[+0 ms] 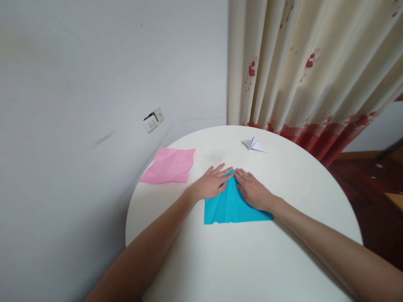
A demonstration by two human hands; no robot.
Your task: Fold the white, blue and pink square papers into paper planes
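Left hand (pixel 210 185), right hand (pixel 254 192) flat on blue paper (pixel 231 205) (creased), fingers spread, gripping nothing.

Soft, even indoor light, mildly hazy

Faint shadows are falling beneath the forearms at lower centre; frame edges are bending, the curtain (pixel 315 63) at upper right is perhaps blurring slightly, without glare.

Head view (single), forward and down over table (pixel 239 260)
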